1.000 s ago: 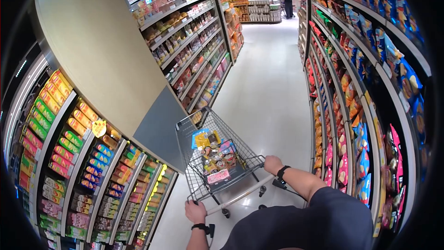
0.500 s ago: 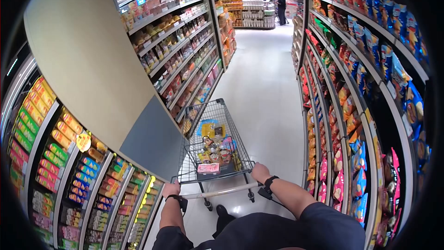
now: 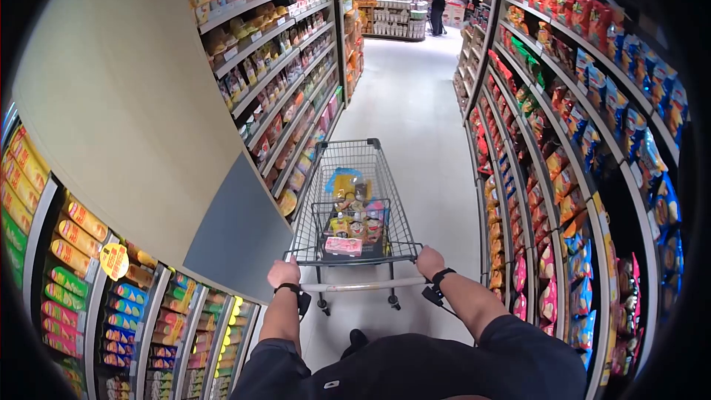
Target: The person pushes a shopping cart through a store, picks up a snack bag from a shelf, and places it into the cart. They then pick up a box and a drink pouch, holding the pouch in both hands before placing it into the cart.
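Supermarket flooring, a pale glossy floor (image 3: 415, 104), runs ahead between tall racks. At the far left stand shelves of stacked yellow, green and red snack tubes (image 3: 74, 274). Next to them rises a broad beige end panel (image 3: 126, 104) with a grey lower panel (image 3: 237, 230). Beyond it a long left-hand shelf run of boxed and bagged goods (image 3: 274, 67) lines the aisle.

The left hand (image 3: 284, 272), with a black wrist strap (image 3: 290, 290), has its fingers curled tight around the left end of the pale handle bar (image 3: 363, 286). That bar belongs to a silver wire shopping trolley (image 3: 354, 170), which stands in the middle of the aisle just ahead of the person, its left side near the bottom tier of the left shelves. Mixed colourful grocery packs (image 3: 352, 211) lie in its basket, a pink flat pack (image 3: 344, 246) nearest the handle. The right hand (image 3: 429, 261), with a black wrist band (image 3: 442, 275), closes its fingers around the bar's right end.

To the right, shelves of red, orange and blue crisp bags (image 3: 563, 141) curve along the aisle. Far ahead, a person in dark clothes (image 3: 438, 7) stands at the aisle's end beside a white display stack (image 3: 392, 18).
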A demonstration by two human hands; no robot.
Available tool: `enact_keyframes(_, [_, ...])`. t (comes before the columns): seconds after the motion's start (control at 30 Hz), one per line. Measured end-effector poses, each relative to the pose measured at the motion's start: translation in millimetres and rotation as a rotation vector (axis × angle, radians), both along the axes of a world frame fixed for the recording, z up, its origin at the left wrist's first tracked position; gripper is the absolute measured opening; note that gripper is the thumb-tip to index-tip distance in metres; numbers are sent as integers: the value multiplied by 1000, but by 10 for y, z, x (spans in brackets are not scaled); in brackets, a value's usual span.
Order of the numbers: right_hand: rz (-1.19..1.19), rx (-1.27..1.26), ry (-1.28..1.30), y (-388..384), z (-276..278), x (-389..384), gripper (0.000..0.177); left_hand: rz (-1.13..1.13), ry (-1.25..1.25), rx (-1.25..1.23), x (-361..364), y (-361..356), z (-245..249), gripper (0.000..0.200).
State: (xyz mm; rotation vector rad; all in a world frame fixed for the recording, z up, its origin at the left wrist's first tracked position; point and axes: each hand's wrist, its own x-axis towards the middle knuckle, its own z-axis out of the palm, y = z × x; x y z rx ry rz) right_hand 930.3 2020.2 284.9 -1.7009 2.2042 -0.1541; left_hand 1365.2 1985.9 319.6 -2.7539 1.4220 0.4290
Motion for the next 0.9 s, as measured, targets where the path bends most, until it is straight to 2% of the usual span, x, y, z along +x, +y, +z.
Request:
enact_keyframes(0.07, [-14,-1,43,-98,-44,85,27,-32,11,-20,82,-170,-2,62])
enact_keyframes(0.33, [-68,82,69,-687,-11,273,24,-84,-29,-70,234,-858,-48,55])
enact_keyframes(0.9, [-57,89,62,-2268,68,106,22,-28,30,-48,67,-2055,58,54])
